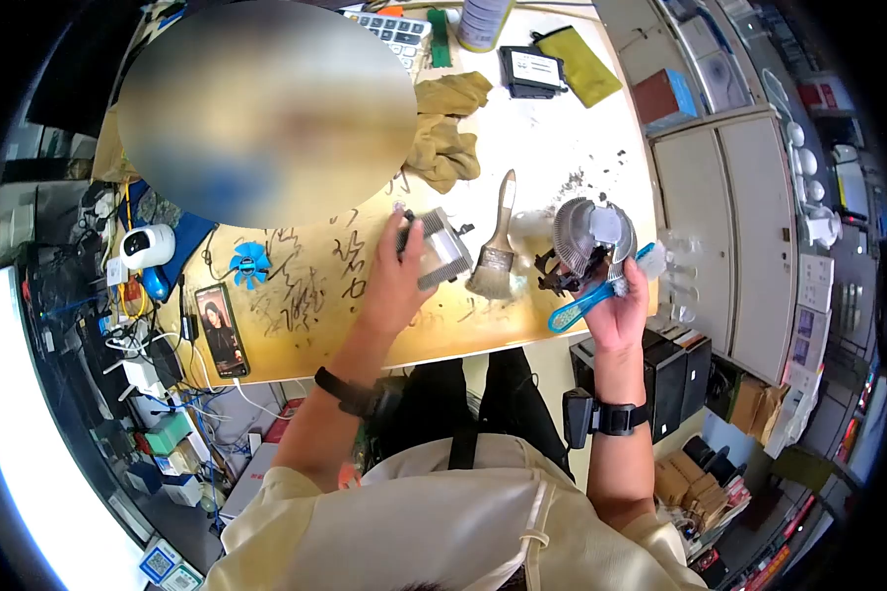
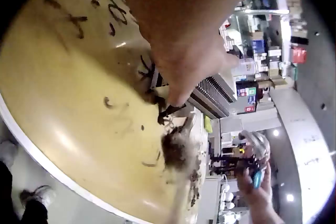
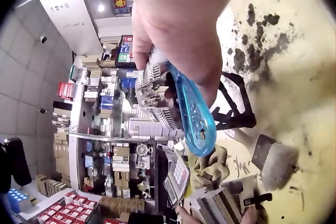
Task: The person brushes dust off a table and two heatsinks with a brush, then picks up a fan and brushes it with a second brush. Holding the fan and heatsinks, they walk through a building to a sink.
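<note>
A finned metal heatsink block [image 1: 443, 246] is gripped by the left hand [image 1: 394, 281] above the table; the left wrist view shows its fins [image 2: 212, 98] beyond the fingers. The right hand [image 1: 621, 310] holds a round finned cooler [image 1: 589, 231] with a black bracket [image 1: 559, 276], together with a blue-handled brush [image 1: 586, 303]. In the right wrist view the blue handle [image 3: 194, 113] crosses in front of the metal fins [image 3: 152, 90], and the black bracket [image 3: 236, 103] sticks out beside the hand. A wooden-handled paintbrush [image 1: 496, 251] lies between the two hands.
Dark dust clumps [image 1: 583, 182] lie on the table beyond the round cooler. Brown cloth gloves [image 1: 445, 138], a black box-like part [image 1: 532, 72] and a green pouch [image 1: 579, 67] are farther back. At the left are a phone [image 1: 222, 331], a blue fan [image 1: 250, 264] and a white camera [image 1: 148, 245].
</note>
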